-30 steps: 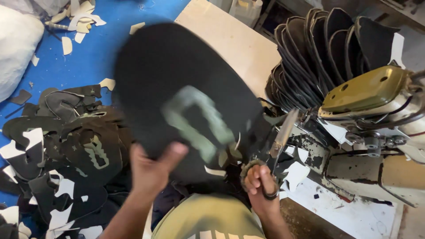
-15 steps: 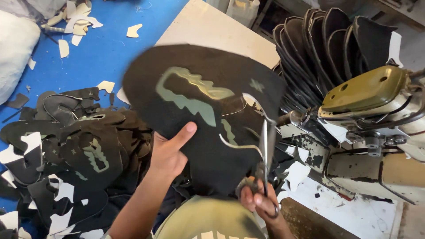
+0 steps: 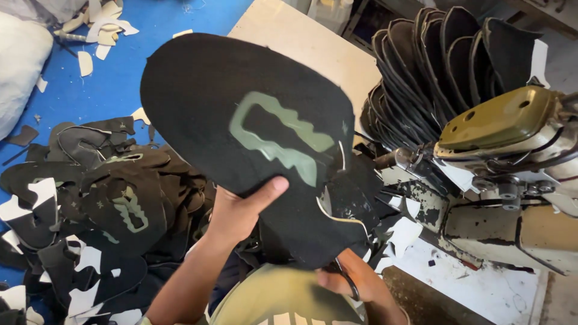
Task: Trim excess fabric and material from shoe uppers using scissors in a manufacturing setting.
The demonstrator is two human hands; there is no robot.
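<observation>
At centre we see the fabric piece (image 3: 241, 126) raised above the floor, held from below by the left hand (image 3: 238, 213). The right hand (image 3: 346, 283) sits under the piece's lower edge, to the right of the left hand — partly hidden behind it. Left of both hands, a pile of cut pieces (image 3: 102, 204) lies on the floor (image 3: 114, 84). To the right stands the machine (image 3: 500, 156); behind it — a row of stacked pieces (image 3: 439, 60). A board (image 3: 301, 42) lies behind the raised piece.
</observation>
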